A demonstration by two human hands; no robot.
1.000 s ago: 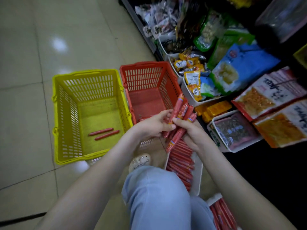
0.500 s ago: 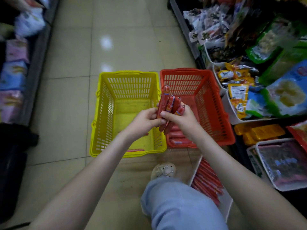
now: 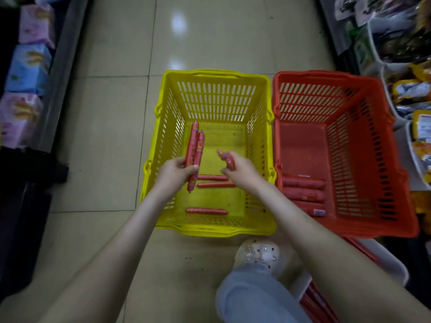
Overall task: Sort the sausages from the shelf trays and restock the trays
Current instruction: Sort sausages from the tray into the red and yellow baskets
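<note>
Over the yellow basket [image 3: 211, 75], my left hand [image 3: 176, 172] grips two thin red sausages [image 3: 195, 150] that stand almost upright. My right hand [image 3: 240, 171] holds another red sausage [image 3: 225, 157], with only its tip showing past the fingers. Three thin sausages [image 3: 215, 184] lie on the yellow basket's floor. The red basket [image 3: 331, 76] stands right beside it and holds a few thicker sausages [image 3: 303, 184] at its near end. A white tray of sausages [image 3: 313, 297] sits on the floor at the lower right, mostly hidden by my right arm.
Shelves with snack packs and white trays [image 3: 410, 66] run along the right side. Boxed goods [image 3: 25, 68] line a low shelf on the left. My shoe [image 3: 257, 252] and knee [image 3: 251, 297] are just in front of the yellow basket, on the tiled floor.
The bundle of sausages held between both hands has been split: two in the left hand, one in the right. Both hands moved left from the red basket to over the yellow basket.
</note>
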